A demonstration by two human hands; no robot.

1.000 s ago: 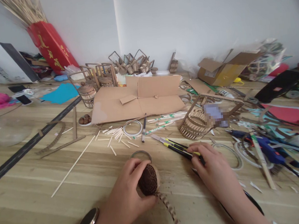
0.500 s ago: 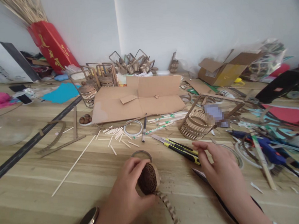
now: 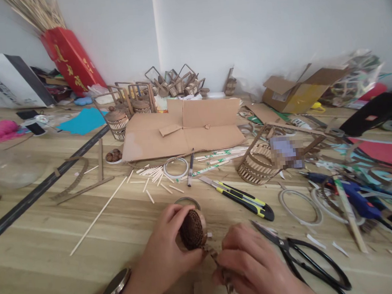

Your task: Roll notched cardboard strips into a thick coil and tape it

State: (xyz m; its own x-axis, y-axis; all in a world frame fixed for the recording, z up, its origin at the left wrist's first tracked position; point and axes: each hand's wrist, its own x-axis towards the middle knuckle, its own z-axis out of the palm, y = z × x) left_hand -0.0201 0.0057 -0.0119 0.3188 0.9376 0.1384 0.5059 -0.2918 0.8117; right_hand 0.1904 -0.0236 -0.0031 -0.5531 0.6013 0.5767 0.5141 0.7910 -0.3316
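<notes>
My left hand (image 3: 169, 247) is closed around a small coil of brown corrugated cardboard (image 3: 191, 230), its ridged spiral face turned toward me. From the coil's lower side a loose corrugated strip (image 3: 230, 288) runs down toward the front edge of the view. My right hand (image 3: 247, 260) pinches this strip just below the coil, fingers curled. Behind the left hand, part of a ring-shaped roll (image 3: 190, 202) shows. Black-handled scissors (image 3: 300, 256) lie to the right of my right hand. Beyond them rests a yellow and black utility knife (image 3: 241, 197).
Several short sticks (image 3: 154, 174) lie near a tape ring (image 3: 176, 167). A small slatted basket (image 3: 256, 167) stands right of the folded cardboard (image 3: 155, 145). A blue glue gun (image 3: 354, 198) and scraps crowd the right side. Finished baskets (image 3: 117, 123) stand at the back.
My right hand has come down and left from above the utility knife and closed on the cardboard strip, uncovering the knife's handle and the scissors. My left hand keeps the coil.
</notes>
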